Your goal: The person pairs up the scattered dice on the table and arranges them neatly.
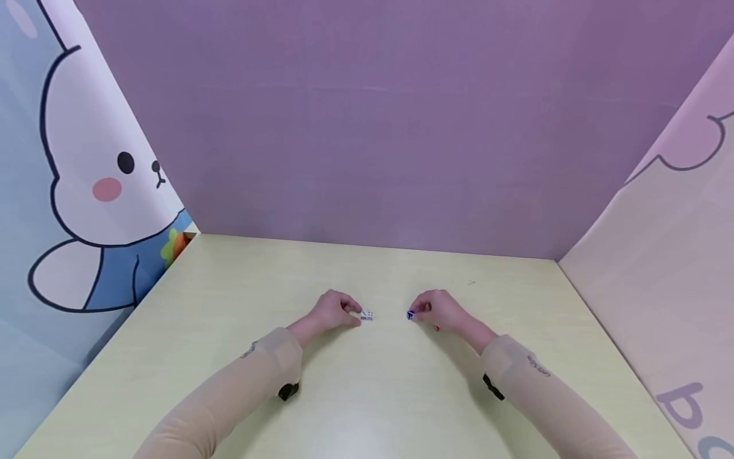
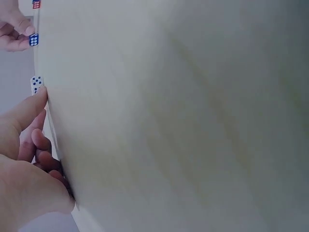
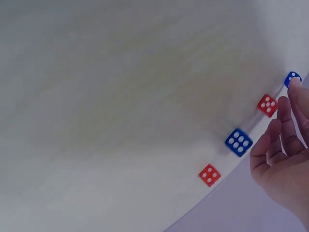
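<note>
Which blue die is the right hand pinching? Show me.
The blue die pinched by the right hand, rightmost in the right wrist view. The other blue die, showing six pips there, lies on the table between two red dice.

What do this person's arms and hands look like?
The left sleeve and right sleeve are long and beige, each with a small dark marking near the cuff and a black piece at the edge. The left hand and right hand are bare.

Soft glare on table [image 1: 355, 427]; wrist views dimmer, hazy.

Dice [image 3: 238, 142] on tbl [image 1: 367, 395], backdrop [image 1: 367, 127] bhnd
</note>
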Action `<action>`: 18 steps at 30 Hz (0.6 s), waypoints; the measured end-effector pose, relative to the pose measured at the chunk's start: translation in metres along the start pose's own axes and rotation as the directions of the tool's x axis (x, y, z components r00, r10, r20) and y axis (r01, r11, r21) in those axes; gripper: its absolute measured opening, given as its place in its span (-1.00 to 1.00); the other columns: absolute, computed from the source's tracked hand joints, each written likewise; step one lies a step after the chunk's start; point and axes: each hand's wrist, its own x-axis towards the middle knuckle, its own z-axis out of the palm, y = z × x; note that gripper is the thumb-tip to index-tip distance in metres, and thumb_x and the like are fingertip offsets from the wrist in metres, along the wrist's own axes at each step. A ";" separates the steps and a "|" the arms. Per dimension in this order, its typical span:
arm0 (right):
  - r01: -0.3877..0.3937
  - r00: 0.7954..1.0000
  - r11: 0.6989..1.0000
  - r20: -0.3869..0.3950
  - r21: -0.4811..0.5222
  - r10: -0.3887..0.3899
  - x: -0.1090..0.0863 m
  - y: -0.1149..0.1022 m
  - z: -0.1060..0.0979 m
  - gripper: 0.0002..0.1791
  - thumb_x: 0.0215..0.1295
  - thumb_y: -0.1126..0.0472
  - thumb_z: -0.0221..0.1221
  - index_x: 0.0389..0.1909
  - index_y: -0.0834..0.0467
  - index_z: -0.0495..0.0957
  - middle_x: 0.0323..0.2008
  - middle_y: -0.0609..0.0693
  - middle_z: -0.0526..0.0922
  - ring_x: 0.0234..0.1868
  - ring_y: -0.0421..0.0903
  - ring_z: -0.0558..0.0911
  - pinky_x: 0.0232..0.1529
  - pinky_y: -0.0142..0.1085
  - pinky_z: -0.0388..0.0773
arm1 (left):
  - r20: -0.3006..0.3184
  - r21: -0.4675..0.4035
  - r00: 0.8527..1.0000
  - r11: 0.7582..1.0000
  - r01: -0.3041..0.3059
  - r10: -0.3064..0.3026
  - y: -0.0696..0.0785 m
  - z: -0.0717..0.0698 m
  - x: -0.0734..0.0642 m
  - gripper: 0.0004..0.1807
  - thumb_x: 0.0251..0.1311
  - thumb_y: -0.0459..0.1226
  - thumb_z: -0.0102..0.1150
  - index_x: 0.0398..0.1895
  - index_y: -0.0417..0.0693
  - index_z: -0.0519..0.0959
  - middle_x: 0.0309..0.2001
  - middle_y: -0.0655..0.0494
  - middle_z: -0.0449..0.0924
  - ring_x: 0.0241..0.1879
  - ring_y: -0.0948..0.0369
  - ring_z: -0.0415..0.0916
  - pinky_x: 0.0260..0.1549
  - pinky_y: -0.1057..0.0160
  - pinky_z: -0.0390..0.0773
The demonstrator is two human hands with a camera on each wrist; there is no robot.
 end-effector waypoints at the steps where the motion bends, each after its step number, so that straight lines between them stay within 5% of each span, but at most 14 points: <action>1: 0.005 1.000 1.000 0.000 -0.002 -0.005 -0.001 -0.001 0.001 -0.90 0.11 0.30 0.32 -0.32 0.12 0.66 -0.46 -0.10 0.58 -0.58 -0.19 0.43 -0.60 -0.37 0.45 | 0.001 -0.001 1.000 1.000 -0.003 0.003 0.000 0.000 0.000 -0.77 -0.16 -0.31 0.49 -0.34 -0.04 0.70 -0.59 0.19 0.41 -0.50 0.26 0.29 -0.33 0.29 0.29; 7: 0.083 0.996 0.995 -0.002 -0.052 -0.084 -0.008 -0.008 0.010 -0.89 0.07 0.26 0.35 -0.34 0.11 0.67 -0.44 -0.13 0.62 -0.45 -0.24 0.45 -0.40 -0.42 0.43 | 0.001 0.019 1.000 1.000 0.016 -0.016 -0.001 -0.006 -0.007 -0.74 -0.18 -0.29 0.50 -0.34 -0.03 0.68 -0.54 0.18 0.45 -0.45 0.25 0.33 -0.33 0.30 0.34; 18: 0.103 0.994 0.993 -0.018 -0.054 -0.104 -0.022 -0.040 0.028 -0.90 0.05 0.30 0.35 -0.37 0.14 0.67 -0.49 -0.12 0.60 -0.48 -0.26 0.45 -0.42 -0.44 0.43 | 0.033 0.029 0.999 0.999 -0.014 0.013 0.000 -0.013 -0.026 -0.71 -0.18 -0.31 0.50 -0.31 -0.08 0.66 -0.56 0.16 0.43 -0.48 0.25 0.30 -0.37 0.29 0.32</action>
